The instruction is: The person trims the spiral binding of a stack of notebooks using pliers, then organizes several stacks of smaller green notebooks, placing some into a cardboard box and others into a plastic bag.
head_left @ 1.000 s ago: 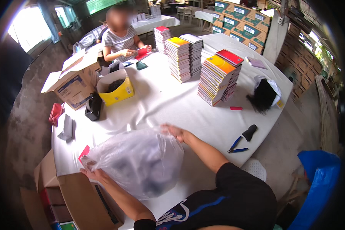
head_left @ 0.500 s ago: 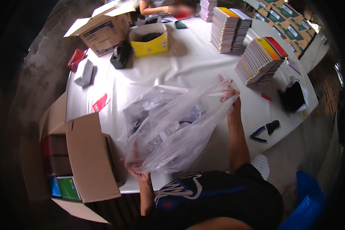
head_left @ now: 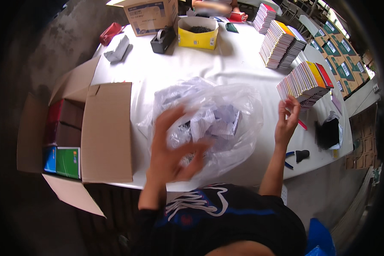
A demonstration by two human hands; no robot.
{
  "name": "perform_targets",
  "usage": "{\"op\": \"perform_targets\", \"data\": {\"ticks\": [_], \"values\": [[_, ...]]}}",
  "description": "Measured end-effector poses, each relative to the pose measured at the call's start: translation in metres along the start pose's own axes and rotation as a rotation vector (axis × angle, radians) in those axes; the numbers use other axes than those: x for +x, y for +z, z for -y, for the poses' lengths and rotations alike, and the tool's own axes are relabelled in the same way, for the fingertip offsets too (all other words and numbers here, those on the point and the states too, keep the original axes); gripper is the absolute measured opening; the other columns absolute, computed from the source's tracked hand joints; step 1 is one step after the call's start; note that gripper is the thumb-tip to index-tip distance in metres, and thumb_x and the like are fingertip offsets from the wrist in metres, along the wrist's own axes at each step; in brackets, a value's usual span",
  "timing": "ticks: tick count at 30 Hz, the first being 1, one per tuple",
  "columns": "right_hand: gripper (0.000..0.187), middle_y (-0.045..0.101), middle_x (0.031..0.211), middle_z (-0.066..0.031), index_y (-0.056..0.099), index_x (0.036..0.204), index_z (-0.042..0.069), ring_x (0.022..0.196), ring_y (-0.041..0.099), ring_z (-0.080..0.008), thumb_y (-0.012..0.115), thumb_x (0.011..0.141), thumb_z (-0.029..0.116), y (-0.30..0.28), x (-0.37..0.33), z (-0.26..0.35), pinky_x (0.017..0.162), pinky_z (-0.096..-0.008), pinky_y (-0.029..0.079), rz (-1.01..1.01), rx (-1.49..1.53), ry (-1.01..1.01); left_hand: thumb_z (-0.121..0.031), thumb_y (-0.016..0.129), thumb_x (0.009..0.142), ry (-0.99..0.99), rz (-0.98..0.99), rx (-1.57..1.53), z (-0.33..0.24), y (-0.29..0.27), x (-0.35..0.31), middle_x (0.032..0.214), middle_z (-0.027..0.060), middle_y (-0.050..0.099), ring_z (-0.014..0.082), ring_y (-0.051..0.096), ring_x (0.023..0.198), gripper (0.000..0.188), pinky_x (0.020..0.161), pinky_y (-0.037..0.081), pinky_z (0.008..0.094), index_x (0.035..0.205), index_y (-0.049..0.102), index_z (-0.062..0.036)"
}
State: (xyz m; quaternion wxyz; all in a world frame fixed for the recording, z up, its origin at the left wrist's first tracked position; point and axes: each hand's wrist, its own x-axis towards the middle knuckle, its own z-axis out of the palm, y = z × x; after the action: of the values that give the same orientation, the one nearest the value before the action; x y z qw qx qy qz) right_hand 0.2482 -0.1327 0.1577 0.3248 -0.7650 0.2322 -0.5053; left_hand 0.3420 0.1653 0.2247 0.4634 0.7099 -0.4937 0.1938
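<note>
A large clear plastic bag (head_left: 247, 141) lies on the table in front of me, its mouth wide and facing up. Crumpled white paper (head_left: 215, 121) and other scraps show inside it. Raised over the bag's near left side, my left hand (head_left: 170, 149) has its fingers spread, somewhat blurred, with nothing in them. My right hand (head_left: 287, 119) is lifted to the right of the bag, apart from it, fingers loosely bent and holding nothing. Just beyond it stands a stack of spiral notebooks (head_left: 303, 85).
An open carton (head_left: 106, 132) with notebooks stands at the left. At the back are a yellow box (head_left: 196, 40), a tape dispenser (head_left: 163, 40) and another carton (head_left: 151, 17). Blue-handled pliers (head_left: 289, 160) and black wire coils (head_left: 327, 134) lie right. A co-worker's hand (head_left: 239, 17) shows at the far side.
Both hands have let go of the bag's rim. The bag now sits lower and rounder, its mouth spread so the paper shows. The head view has shifted.
</note>
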Motion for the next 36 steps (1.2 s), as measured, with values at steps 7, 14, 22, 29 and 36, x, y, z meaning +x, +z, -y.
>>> {"op": "perform_targets", "data": {"ticks": [7, 14, 22, 29, 36], "values": [[0.079, 0.034, 0.141, -0.0107, 0.041, 0.137, 0.033, 0.129, 0.034, -0.0340, 0.078, 0.070, 0.014, 0.047, -0.067, 0.057, 0.090, -0.0612, 0.041, 1.125, -0.404, -0.361, -0.003, 0.058, 0.072, -0.605, 0.950, 0.723, 0.133, 0.054, 0.057, 0.151, 0.0034, 0.031, 0.0300, 0.049, 0.124, 0.052, 0.095, 0.047, 0.0461, 0.121, 0.062, -0.0198], [0.074, 0.025, 0.149, -0.0095, 0.036, 0.141, 0.036, 0.137, 0.025, -0.0364, 0.062, 0.079, 0.004, 0.163, -0.074, 0.022, 0.096, -0.0636, 0.037, 1.046, -0.252, -0.731, 0.004, 0.050, 0.070, -0.358, 0.250, 0.668, 0.127, 0.011, 0.132, 0.145, 0.0054, 0.040, 0.0325, 0.054, 0.117, 0.079, 0.094, 0.048, 0.0407, 0.144, 0.034, -0.0169], [0.068, 0.034, 0.145, -0.0101, 0.030, 0.144, 0.036, 0.136, 0.031, -0.0262, 0.046, 0.087, 0.002, 0.272, -0.075, 0.021, 0.108, -0.0579, 0.023, 1.164, -0.305, -0.648, 0.002, 0.050, 0.065, -0.366, 0.195, 0.599, 0.157, 0.003, 0.120, 0.141, 0.0091, 0.045, 0.0323, 0.053, 0.117, 0.083, 0.094, 0.047, 0.0407, 0.144, 0.034, -0.0136], [0.068, 0.030, 0.149, -0.0102, 0.028, 0.146, 0.033, 0.140, 0.023, -0.0264, 0.055, 0.086, 0.012, 0.247, -0.058, 0.036, 0.113, -0.0509, 0.014, 1.238, 0.359, -0.243, -0.005, 0.060, 0.071, -0.069, 0.018, 0.705, 0.106, 0.027, 0.097, 0.147, 0.0162, 0.032, 0.0397, 0.043, 0.123, 0.053, 0.103, 0.031, 0.0579, 0.120, 0.065, -0.0245], [0.100, 0.021, 0.152, -0.0161, 0.033, 0.145, 0.024, 0.141, 0.016, -0.0394, 0.085, 0.060, 0.031, 0.143, 0.036, 0.010, 0.113, -0.0438, 0.023, 1.092, -0.410, -0.411, -0.039, 0.089, 0.049, -0.330, 0.623, 0.634, 0.069, 0.057, -0.020, 0.132, 0.0201, 0.047, 0.0352, 0.050, 0.118, 0.131, 0.096, 0.041, 0.0459, 0.149, 0.010, -0.0043]]}}
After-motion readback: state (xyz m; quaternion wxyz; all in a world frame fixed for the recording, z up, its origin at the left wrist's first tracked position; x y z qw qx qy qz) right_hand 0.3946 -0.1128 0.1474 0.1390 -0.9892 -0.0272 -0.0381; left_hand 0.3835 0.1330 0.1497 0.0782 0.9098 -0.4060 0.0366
